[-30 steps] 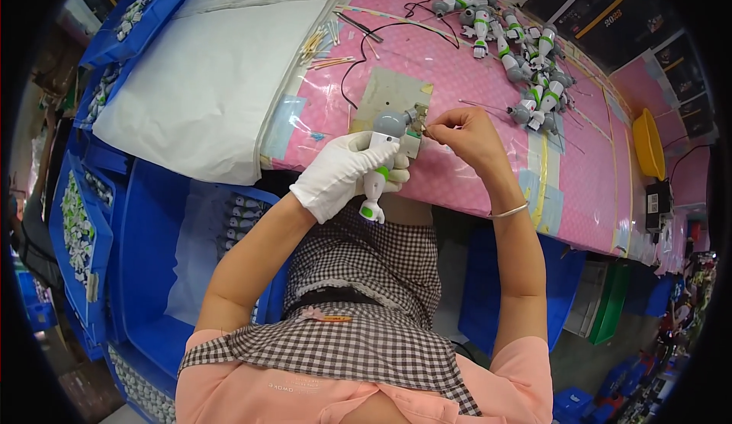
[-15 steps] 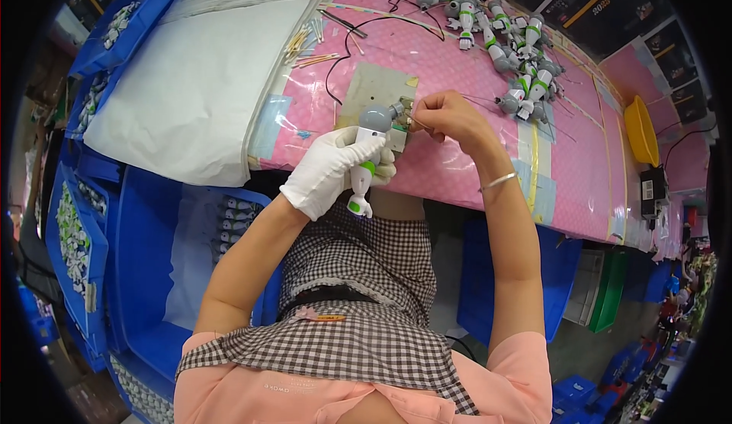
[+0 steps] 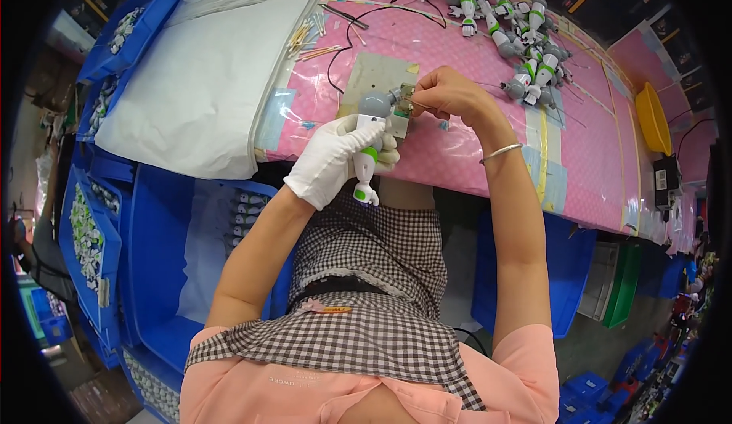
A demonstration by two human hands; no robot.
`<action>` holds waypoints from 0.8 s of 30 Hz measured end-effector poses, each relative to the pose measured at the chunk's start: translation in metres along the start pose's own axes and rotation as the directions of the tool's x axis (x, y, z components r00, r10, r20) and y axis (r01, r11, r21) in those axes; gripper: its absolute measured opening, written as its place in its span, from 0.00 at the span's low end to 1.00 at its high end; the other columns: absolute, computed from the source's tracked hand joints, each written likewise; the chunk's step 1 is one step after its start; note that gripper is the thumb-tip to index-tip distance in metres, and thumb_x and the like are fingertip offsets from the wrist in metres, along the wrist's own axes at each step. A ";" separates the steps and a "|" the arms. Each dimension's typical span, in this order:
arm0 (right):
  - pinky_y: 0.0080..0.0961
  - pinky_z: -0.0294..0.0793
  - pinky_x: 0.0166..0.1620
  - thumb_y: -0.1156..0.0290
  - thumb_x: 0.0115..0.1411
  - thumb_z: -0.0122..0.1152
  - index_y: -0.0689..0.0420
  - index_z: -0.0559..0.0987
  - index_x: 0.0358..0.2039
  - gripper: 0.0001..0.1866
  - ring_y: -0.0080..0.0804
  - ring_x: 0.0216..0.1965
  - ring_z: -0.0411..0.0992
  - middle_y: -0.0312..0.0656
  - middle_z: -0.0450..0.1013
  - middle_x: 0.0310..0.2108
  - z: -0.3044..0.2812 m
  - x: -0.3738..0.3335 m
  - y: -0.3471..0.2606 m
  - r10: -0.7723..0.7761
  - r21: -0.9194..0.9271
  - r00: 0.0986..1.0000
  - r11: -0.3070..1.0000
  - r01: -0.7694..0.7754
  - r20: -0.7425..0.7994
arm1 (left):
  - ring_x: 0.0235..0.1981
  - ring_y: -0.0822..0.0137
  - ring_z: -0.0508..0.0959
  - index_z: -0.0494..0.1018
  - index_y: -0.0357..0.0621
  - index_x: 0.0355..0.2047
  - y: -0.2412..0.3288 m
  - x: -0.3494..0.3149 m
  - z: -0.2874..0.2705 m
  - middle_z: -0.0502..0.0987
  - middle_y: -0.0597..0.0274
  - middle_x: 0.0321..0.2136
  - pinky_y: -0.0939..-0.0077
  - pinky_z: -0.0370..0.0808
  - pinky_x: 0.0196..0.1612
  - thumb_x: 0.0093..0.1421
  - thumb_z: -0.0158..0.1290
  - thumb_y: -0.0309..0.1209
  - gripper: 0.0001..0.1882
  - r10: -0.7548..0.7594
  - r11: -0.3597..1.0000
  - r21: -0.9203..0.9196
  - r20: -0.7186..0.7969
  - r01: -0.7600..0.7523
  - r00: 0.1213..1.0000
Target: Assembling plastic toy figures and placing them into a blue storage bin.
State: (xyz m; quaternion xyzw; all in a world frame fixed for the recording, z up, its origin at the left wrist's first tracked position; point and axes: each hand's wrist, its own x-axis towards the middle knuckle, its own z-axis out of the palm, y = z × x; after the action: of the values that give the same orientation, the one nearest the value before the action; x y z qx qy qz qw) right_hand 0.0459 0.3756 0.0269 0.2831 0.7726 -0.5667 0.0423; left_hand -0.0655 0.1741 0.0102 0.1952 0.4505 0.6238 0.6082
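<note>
My left hand (image 3: 324,161), in a white glove, is closed around a toy figure's arm (image 3: 367,166), white with a grey ball shoulder and green bands. The arm's small white hand points down toward my lap. Its grey upper end lies against a small metal fixture (image 3: 405,102) at the edge of a grey metal plate (image 3: 370,72). My bare right hand (image 3: 450,94) has its fingers pinched together just right of this fixture. A thin line shows at the fingertips, too fine to name.
Several similar toy arms (image 3: 534,65) with thin wires lie piled at the far right of the pink table (image 3: 457,157). Cotton swabs (image 3: 316,52), a black pen-like tool (image 3: 345,16) and a dark cable lie beyond the plate. White sheets (image 3: 198,81) cover the left; blue bins (image 3: 164,271) stand below.
The view has shifted slightly. My right hand has risen a little relative to the fixture, fingers still pinched. My left hand keeps its hold on the toy arm.
</note>
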 end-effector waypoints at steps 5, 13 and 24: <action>0.16 0.56 0.18 0.70 0.45 0.57 0.60 0.76 0.17 0.07 0.16 0.15 0.60 0.35 0.72 0.17 0.001 0.000 0.018 0.007 0.174 1.000 0.985 -0.009 0.011 | 0.30 0.64 0.78 0.70 0.35 0.40 0.000 -0.002 0.001 0.75 0.58 0.29 0.68 0.77 0.37 0.60 0.52 0.37 0.16 0.009 1.000 0.017 -0.013 -0.009 1.000; 0.16 0.53 0.18 0.70 0.43 0.58 0.61 0.75 0.15 0.08 0.15 0.14 0.57 0.31 0.66 0.12 0.009 -0.010 -0.003 -0.124 -0.158 0.974 0.983 0.094 -0.189 | 0.28 0.66 0.77 0.69 0.32 0.39 0.004 -0.003 0.006 0.75 0.57 0.30 0.74 0.76 0.35 0.59 0.54 0.32 0.14 -0.023 1.000 -0.019 -0.025 0.022 0.999; 0.14 0.68 0.25 0.70 0.56 0.55 0.59 0.79 0.37 0.10 0.17 0.21 0.70 0.36 0.76 0.29 -0.044 -0.053 0.026 -0.072 0.238 0.805 0.936 0.258 -0.588 | 0.29 0.71 0.75 0.67 0.37 0.42 0.024 -0.028 -0.016 0.73 0.62 0.30 0.77 0.74 0.31 0.58 0.54 0.32 0.15 -0.041 0.990 -0.131 0.017 0.043 0.999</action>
State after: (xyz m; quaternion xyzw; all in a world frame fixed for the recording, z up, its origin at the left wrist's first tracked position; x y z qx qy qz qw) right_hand 0.1139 0.3994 0.0405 0.3734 0.6740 -0.5700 -0.2853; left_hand -0.0867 0.1461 0.0300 0.1497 0.4083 0.6377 0.6358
